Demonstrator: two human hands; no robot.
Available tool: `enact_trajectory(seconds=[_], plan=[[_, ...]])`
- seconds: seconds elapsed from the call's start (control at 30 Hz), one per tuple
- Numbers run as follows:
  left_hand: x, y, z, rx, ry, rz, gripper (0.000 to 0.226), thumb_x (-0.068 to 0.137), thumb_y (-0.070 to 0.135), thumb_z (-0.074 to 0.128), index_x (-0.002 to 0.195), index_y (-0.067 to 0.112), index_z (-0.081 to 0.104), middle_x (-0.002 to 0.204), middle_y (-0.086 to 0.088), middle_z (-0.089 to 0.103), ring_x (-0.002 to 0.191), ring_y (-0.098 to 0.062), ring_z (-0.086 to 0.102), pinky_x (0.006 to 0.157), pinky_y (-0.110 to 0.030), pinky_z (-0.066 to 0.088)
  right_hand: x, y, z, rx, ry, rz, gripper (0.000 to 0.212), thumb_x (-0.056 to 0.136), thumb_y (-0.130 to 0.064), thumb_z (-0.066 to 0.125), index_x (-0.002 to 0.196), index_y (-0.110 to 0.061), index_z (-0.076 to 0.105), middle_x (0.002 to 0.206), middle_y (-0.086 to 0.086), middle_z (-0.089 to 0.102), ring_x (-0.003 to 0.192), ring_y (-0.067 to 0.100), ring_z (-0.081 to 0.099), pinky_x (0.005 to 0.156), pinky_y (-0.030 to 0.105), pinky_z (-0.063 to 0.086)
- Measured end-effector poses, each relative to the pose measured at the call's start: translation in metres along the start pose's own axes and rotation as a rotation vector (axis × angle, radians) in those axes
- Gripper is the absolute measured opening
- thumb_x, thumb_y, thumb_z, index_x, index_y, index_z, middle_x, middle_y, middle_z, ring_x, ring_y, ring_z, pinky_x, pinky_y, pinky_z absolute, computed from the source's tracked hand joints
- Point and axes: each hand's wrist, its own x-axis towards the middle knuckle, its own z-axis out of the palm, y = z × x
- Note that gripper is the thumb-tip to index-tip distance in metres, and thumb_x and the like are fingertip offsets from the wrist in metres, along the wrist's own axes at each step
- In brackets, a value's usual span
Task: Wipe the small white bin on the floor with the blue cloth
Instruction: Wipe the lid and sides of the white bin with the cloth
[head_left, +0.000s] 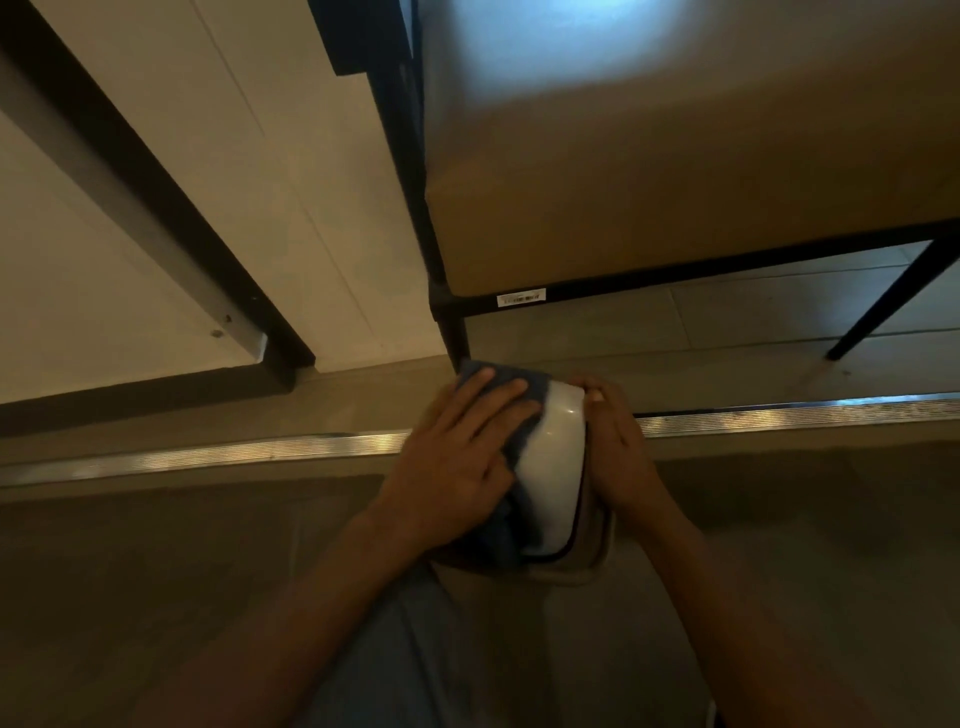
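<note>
The small white bin (553, 467) is at the centre of the head view, held between my two hands with its glossy white side facing up. My left hand (462, 457) lies flat with spread fingers on the blue cloth (511, 525), pressing it against the bin's left side. The cloth wraps round the bin's far end and hangs below my palm. My right hand (621, 447) grips the bin's right side, fingers curled over its far edge. The bin's underside and right wall are hidden.
A metal floor strip (779, 413) runs left to right under my hands. A black-framed table (675, 280) with a tan top stands just beyond, one leg (452, 332) close to the bin. A white wall panel with dark trim (249, 291) is at the left.
</note>
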Motion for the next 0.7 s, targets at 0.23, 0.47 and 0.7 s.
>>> enact_trajectory(seconds=[0.23, 0.47, 0.7], plan=[[0.068, 0.045, 0.001, -0.023, -0.062, -0.365, 0.042, 0.098, 0.036, 0.042, 0.133, 0.020, 0.057, 0.138, -0.005, 0.058, 0.130, -0.022, 0.048, 0.119, -0.041, 0.029, -0.001, 0.000, -0.003, 0.024, -0.023, -0.025, 0.046, 0.100, -0.040, 0.028, 0.127, -0.010, 0.050, 0.120, 0.005, 0.055, 0.109, 0.007, 0.057, 0.093, 0.019, 0.046], [-0.002, -0.005, -0.004, -0.055, -0.017, -0.068, 0.056, 0.094, 0.033, 0.041, 0.148, 0.017, 0.045, 0.156, -0.005, 0.043, 0.149, -0.024, 0.030, 0.124, -0.046, 0.019, -0.001, 0.001, -0.001, -0.015, -0.002, -0.001, 0.050, 0.100, -0.049, 0.029, 0.126, -0.013, 0.052, 0.117, -0.003, 0.055, 0.106, -0.004, 0.054, 0.091, 0.012, 0.042], [0.057, 0.037, 0.001, 0.002, -0.055, -0.385, 0.043, 0.097, 0.035, 0.039, 0.136, 0.022, 0.054, 0.140, -0.005, 0.056, 0.131, -0.022, 0.047, 0.117, -0.043, 0.031, -0.003, -0.003, -0.003, -0.050, -0.005, -0.016, 0.039, 0.106, -0.032, 0.027, 0.129, -0.010, 0.049, 0.121, 0.004, 0.054, 0.112, 0.013, 0.055, 0.099, 0.028, 0.045]])
